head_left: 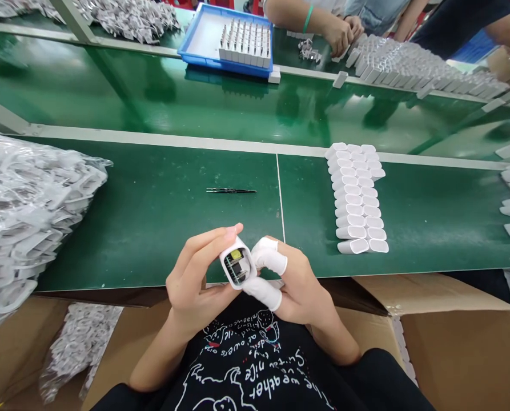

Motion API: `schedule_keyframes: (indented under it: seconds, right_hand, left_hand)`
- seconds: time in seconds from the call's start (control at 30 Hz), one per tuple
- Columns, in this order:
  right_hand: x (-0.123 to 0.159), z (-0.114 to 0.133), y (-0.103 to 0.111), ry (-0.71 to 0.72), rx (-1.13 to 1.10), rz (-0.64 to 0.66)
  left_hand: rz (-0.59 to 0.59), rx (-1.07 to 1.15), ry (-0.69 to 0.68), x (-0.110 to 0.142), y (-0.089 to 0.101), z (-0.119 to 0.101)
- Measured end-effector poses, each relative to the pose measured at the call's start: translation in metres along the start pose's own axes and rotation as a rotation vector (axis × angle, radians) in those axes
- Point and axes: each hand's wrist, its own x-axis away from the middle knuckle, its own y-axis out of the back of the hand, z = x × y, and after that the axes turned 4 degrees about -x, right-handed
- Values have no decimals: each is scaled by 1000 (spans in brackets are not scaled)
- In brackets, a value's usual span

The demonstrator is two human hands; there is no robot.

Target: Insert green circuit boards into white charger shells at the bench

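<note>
A white plastic charger housing [239,264] is held above the front edge of the green bench, its open end facing me. Inside it a circuit board with a yellow part and dark components shows. My left hand [199,274] grips the housing from the left, fingers over the top and thumb below. On the right side, my right hand [286,279], with white finger covers on several fingers, pinches the housing's rim. Black tweezers [231,190] lie on the bench beyond my hands.
White housings [352,220] stand in rows to the right. Bagged white parts [32,211] are heaped at left. Open cardboard boxes [464,354] sit below the bench edge. Across the conveyor [160,97] are a blue tray [203,34] and a co-worker's hands [342,35].
</note>
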Motion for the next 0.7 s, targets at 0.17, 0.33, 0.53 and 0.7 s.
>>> schedule_keyframes:
  seconds: [0.17,0.33,0.53,0.7]
  right_hand:
    - [1,-9,10,-25,1,46]
    - [15,-20,17,-145,117,-92]
    - [55,-55,25,-174,363,-309]
    - [86,-60,20,-193,423,-288]
  left_hand:
    - [168,106,89,2,-4,3]
    - [312,78,91,2,-9,16]
    - [540,-70,433,-71,-35,99]
    - [488,-224,497,-177,-67,162]
